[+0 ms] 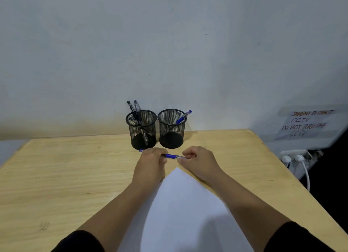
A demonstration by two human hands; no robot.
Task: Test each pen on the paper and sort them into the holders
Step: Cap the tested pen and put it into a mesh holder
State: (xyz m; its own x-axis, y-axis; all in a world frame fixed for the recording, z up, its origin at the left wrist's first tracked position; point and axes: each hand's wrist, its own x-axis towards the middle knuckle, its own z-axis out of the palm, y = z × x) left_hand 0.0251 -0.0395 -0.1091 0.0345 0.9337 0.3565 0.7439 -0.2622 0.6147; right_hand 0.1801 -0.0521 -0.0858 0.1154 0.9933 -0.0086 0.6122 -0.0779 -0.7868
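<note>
Both hands hold one blue pen [172,156] level above the worktop [56,176], just in front of the two black mesh holders. The left hand [150,165] is clenched around the back part of the barrel, and the right hand [197,162] pinches the tip end between thumb and fingers; whether a cap sits there I cannot tell. The step in hand seems to be uncapping, or making the pen ready for writing. To do it well, the left grip should stay firm on the barrel while the right one pulls straight along the pen, not sideways, so that the tip does not bend or flick ink. The white paper [184,214] lies between the forearms, its corner close under the hands, so the pen only needs to come a little back and down for a short test stroke. The left holder [142,129] carries some dark pens, and the right holder [171,128] carries one blue pen, so this blue one probably belongs to the right, if the sorting is by colour. The holders are light and stand close together, so the drop should be gentle.
</note>
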